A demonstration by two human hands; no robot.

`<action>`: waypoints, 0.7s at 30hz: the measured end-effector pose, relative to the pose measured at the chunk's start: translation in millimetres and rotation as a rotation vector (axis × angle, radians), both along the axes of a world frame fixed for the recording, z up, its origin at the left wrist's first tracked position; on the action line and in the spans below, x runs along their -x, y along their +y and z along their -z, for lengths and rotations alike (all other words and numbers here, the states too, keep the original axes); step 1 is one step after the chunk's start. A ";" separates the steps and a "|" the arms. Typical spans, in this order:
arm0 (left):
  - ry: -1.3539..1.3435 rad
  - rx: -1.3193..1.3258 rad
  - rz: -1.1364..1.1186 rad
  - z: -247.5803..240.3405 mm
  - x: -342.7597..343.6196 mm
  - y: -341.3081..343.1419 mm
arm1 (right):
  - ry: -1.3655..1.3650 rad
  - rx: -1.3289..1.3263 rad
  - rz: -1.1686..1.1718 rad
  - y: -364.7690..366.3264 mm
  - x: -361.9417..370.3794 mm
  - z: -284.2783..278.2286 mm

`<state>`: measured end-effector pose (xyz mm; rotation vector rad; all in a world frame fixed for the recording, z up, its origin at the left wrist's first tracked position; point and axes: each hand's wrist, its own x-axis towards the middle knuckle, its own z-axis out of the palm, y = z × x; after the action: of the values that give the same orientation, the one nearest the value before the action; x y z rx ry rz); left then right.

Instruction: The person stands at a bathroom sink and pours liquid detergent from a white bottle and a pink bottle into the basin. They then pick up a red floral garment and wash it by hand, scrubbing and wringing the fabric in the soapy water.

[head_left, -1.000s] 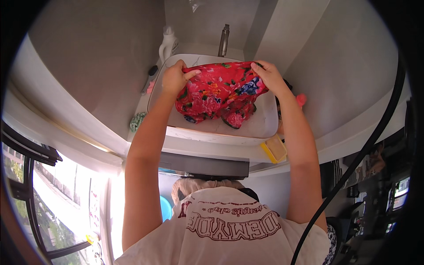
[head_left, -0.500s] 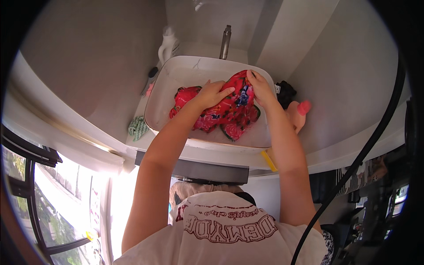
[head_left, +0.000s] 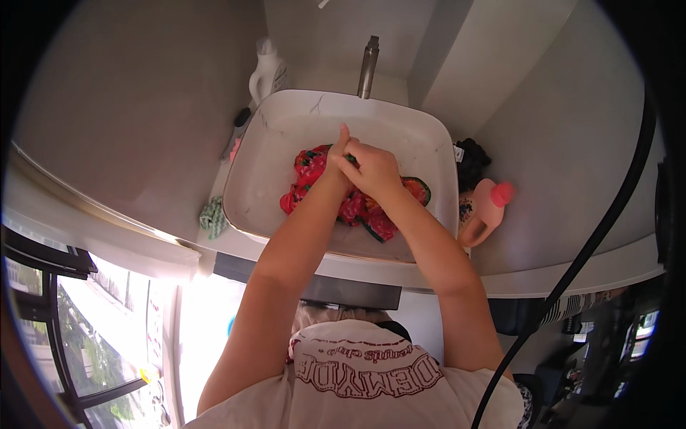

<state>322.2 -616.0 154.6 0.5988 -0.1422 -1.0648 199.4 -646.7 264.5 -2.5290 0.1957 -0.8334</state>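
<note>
A red floral cloth (head_left: 311, 164) with dark green edging lies bunched in the white basin (head_left: 418, 139). Above it my two hands meet in the middle of the basin. My right hand (head_left: 374, 167) is closed over the cloth, and a bit of green edging shows beside its fingers. My left hand (head_left: 339, 153) presses against it from the left with the thumb up, gripping the same cloth. Most of the left fingers are hidden behind the right hand.
A metal faucet (head_left: 368, 68) stands behind the basin. A white jug (head_left: 266, 74), a dark-handled brush (head_left: 241, 118) and a green checked cloth (head_left: 213, 217) sit on the left; a black item (head_left: 471, 164) and a pink-capped bottle (head_left: 486, 207) on the right. A black cable (head_left: 593, 243) hangs at right.
My right hand has come down and left from the raised corner of the cloth to join my left hand. The spread cloth is now bunched lower in the basin.
</note>
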 end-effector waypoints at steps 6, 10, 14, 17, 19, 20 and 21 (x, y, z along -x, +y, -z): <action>-0.030 -0.460 -0.197 -96.2 68.6 13.5 | -0.061 0.191 0.045 -24.4 -15.8 14.2; -0.083 -0.405 -0.085 -91.5 54.2 10.0 | 0.042 -0.156 0.163 -63.7 -32.2 26.1; 0.007 -0.379 -0.150 -104.6 61.2 16.4 | 0.312 -0.310 0.125 -76.8 -25.5 21.3; 0.154 -0.161 -0.132 -93.0 46.3 17.7 | 0.248 -0.756 -0.004 -81.9 -12.7 27.0; 0.001 -0.165 -0.145 -86.1 40.5 13.2 | 0.343 -1.051 -0.039 -90.7 7.2 27.8; -0.077 -0.168 -0.153 -82.4 38.6 12.3 | 0.390 -1.201 -0.059 -95.8 14.5 28.3; -0.185 -0.217 -0.122 -78.6 39.7 8.8 | 0.311 -1.288 -0.091 -104.4 20.3 29.2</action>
<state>282.5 -607.2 233.3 0.8922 -0.1501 -0.9120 179.2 -751.2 235.3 -1.3893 0.5107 -0.1179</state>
